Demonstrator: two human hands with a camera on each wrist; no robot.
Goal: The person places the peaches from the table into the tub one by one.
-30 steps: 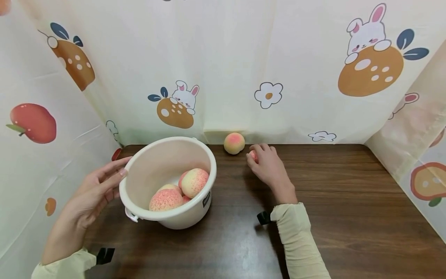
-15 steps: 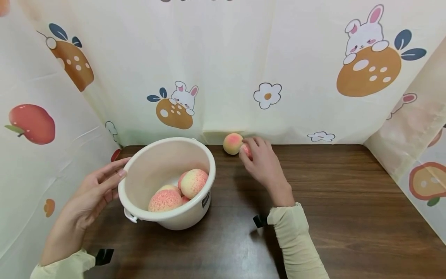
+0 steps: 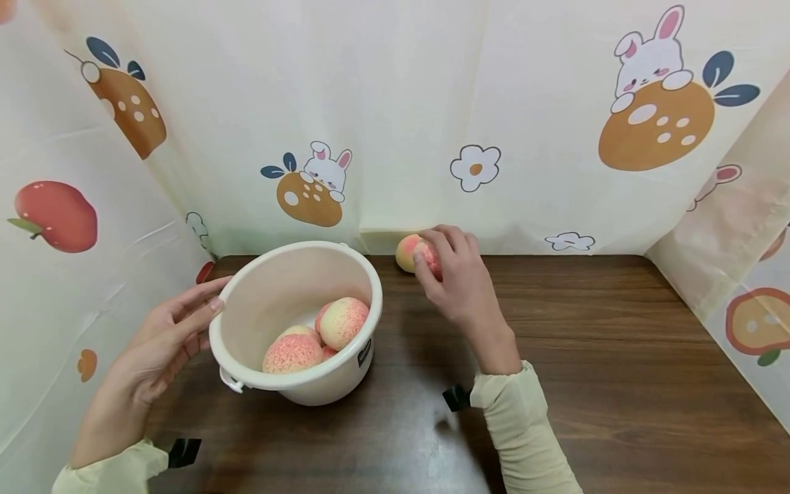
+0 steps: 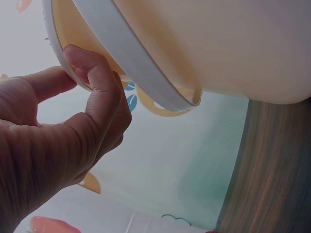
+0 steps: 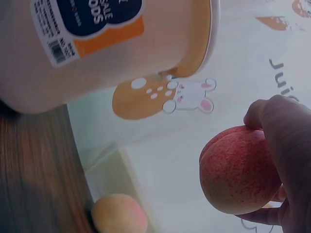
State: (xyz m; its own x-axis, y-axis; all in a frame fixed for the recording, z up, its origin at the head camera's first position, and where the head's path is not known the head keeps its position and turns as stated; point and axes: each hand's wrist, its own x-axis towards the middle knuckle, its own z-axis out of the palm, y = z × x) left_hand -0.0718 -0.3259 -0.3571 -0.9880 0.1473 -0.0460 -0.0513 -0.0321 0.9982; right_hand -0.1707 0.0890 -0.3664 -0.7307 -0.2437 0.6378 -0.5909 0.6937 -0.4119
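A white bucket (image 3: 324, 392) stands at the left of the table with several pink and cream peaches (image 3: 293, 353) inside. My left hand (image 3: 162, 346) holds its rim at the left side; in the left wrist view, the thumb and fingers pinch the rim (image 4: 131, 53). In my right hand (image 3: 459, 285) is a pink-speckled peach (image 5: 238, 170), gripped between thumb and fingers and held up off the table. Behind it, another peach (image 3: 404, 254), yellow with a pink top, sits at the table's back edge, partly hidden by the held one in the head view.
Printed white curtain (image 3: 407, 103) hangs behind the dark wooden table (image 3: 617, 357) and along both sides. The bucket's wall carries a label (image 5: 99, 19) on the side facing my right hand. A white handle joint (image 3: 231, 381) juts from the bucket's left rim.
My right hand has moved left and lifted the peach off the table, bringing it in front of the yellow peach. The left hand and the bucket have stayed in place.
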